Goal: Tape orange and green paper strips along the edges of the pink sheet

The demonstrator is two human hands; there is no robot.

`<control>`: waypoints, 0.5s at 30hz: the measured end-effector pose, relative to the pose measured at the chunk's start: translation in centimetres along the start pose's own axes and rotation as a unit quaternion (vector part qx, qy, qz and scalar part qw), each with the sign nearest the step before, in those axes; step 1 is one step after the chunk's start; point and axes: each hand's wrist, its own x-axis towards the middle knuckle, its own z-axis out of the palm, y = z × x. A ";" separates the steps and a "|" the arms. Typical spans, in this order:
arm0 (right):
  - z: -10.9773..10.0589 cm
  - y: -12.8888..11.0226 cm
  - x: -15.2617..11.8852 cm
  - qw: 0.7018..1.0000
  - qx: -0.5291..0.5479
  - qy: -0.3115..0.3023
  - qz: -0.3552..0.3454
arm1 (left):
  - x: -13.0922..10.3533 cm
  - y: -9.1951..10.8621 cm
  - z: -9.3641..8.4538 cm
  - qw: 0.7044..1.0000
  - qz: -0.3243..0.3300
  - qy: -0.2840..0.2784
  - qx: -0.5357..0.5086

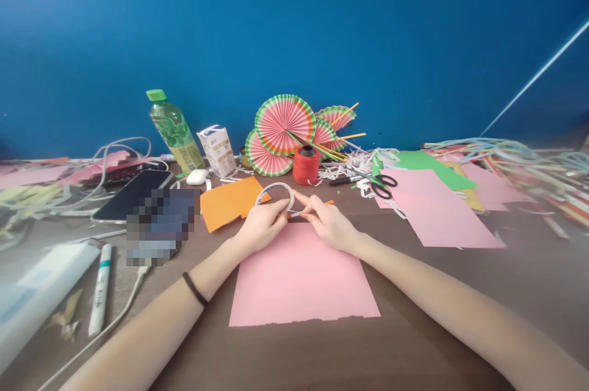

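My left hand (264, 225) is closed round the lower side of a roll of white tape (277, 186), held up over the far edge of a pink sheet of paper (304, 286). At the right side of the same roll, the bent fingers of my right hand (329, 224) pinch its edge. Whether a loose tape end lies between those fingertips is too small to tell. The pink sheet lies flat beneath both wrists, its near edge roughly torn. An orange paper piece (230, 202) lies just beyond my left hand.
Paper fans (285, 124) lean on the blue wall behind a red thread spool (306, 165). Scissors (384, 186), a pink sheet (442, 210) and green paper (435, 169) lie right. A bottle (175, 133), small carton (217, 151), phone (133, 194) and marker (100, 290) are left.
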 end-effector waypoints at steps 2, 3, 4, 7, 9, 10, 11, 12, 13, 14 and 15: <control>-0.1 0.0 0.0 1.000 0.005 -0.004 0.002 | 0.0 -0.1 0.0 1.000 -0.001 -0.003 -0.005; -0.2 0.0 -0.1 1.000 0.012 -0.003 0.004 | 0.0 -0.2 -0.1 1.000 -0.001 -0.004 -0.008; -0.3 -0.1 -0.1 1.000 0.026 -0.001 0.006 | 0.0 -0.3 -0.1 1.000 -0.002 -0.004 -0.010; -0.6 -0.2 -0.1 0.994 0.108 0.005 0.014 | 0.0 -0.7 -0.2 1.000 -0.014 0.007 -0.012; -0.9 -0.1 0.2 0.986 0.165 0.013 0.025 | 0.0 -0.8 -0.1 0.999 -0.033 0.019 0.004; -1.1 0.1 0.4 0.982 0.186 0.023 0.034 | 0.1 -0.9 0.0 0.999 -0.043 0.027 0.020; -1.3 0.4 0.6 0.978 0.200 0.038 0.044 | 0.2 -0.9 0.2 0.997 -0.050 0.039 0.040; -1.7 0.8 0.9 0.974 0.210 0.059 0.057 | 0.2 -1.0 0.3 0.995 -0.052 0.053 0.061; -2.0 1.3 1.1 0.970 0.219 0.080 0.067 | 0.3 -1.1 0.5 0.993 -0.047 0.066 0.083; -2.4 1.9 1.3 0.967 0.224 0.096 0.081 | 0.4 -1.2 0.7 0.991 -0.039 0.079 0.104; -2.9 2.5 1.5 0.963 0.228 0.107 0.099 | 0.5 -1.3 0.9 0.988 -0.028 0.087 0.126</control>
